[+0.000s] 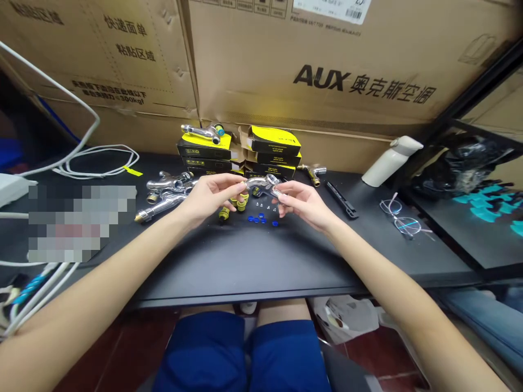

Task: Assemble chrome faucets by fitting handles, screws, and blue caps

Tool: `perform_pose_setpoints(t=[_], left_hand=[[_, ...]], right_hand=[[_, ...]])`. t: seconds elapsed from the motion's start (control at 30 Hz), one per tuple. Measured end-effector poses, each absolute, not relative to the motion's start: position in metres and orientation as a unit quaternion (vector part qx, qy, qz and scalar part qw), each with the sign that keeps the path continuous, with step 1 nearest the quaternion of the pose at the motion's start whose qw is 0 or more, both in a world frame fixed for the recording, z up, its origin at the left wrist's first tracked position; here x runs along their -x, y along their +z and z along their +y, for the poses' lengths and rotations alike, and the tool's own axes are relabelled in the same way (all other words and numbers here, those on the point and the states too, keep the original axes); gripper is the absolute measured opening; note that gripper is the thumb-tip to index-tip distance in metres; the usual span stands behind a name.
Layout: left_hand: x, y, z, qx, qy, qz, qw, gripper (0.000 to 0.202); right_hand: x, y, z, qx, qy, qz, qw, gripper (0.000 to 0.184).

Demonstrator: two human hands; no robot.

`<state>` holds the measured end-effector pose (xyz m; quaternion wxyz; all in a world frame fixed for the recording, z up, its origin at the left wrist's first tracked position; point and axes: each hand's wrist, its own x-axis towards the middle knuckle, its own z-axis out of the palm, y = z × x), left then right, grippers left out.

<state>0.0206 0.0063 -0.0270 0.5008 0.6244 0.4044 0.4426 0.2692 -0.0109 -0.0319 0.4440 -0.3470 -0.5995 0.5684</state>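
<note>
Between my two hands a chrome faucet body [259, 182] is held up above the black table. My left hand [214, 195] pinches its left end with thumb and fingers. My right hand [301, 202] grips a shiny part at its right side, partly hidden by the fingers. Below the left fingers stand several yellow-and-black faucet cartridges [242, 203], partly covered by that hand. Small silver screws [268, 207] lie between the hands, with several blue caps [261, 220] nearer to me. Several chrome faucets [165, 204] are heaped left of my left hand.
Yellow-and-black boxes [274, 146] are stacked behind, one with a faucet [204, 132] on top. Another faucet [314, 173] lies to their right. A black utility knife [341, 200], glasses [402, 220] and a white bottle [391, 161] stand or lie right; white cables [98, 163] left.
</note>
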Motion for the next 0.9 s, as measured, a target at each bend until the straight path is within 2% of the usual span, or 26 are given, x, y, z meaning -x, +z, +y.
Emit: perform_pose_setpoints(t=[0.17,0.37,0.43,0.5,0.63,0.7,0.8,0.9], left_hand=[[-0.020,-0.025,0.005,-0.665,0.425,0.398,0.468,0.049],[-0.029,-0.033,0.000,-0.701,0.372,0.351,0.497,0.043],[-0.032,-0.037,-0.002,-0.712,0.378,0.345,0.481,0.042],[-0.032,-0.040,-0.003,-0.745,0.402,0.346,0.405,0.038],[-0.028,-0.044,-0.005,-0.833,0.408,0.329,0.176,0.027],[-0.028,-0.044,-0.006,-0.838,0.414,0.328,0.135,0.026],[-0.032,-0.041,-0.009,-0.802,0.436,0.355,0.202,0.032],[-0.037,-0.036,-0.011,-0.736,0.399,0.367,0.405,0.038]], right_hand=[[-0.264,-0.034,-0.015,0.365,0.554,-0.631,0.401,0.037],[-0.250,-0.042,-0.029,0.364,0.546,-0.662,0.362,0.046],[-0.248,-0.044,-0.031,0.366,0.556,-0.652,0.363,0.041],[-0.247,-0.044,-0.030,0.357,0.573,-0.643,0.360,0.035],[-0.247,-0.043,-0.029,0.342,0.611,-0.621,0.353,0.033],[-0.246,-0.042,-0.030,0.337,0.625,-0.608,0.356,0.033],[-0.245,-0.039,-0.032,0.331,0.635,-0.599,0.359,0.032],[-0.246,-0.036,-0.032,0.332,0.624,-0.613,0.353,0.031]])
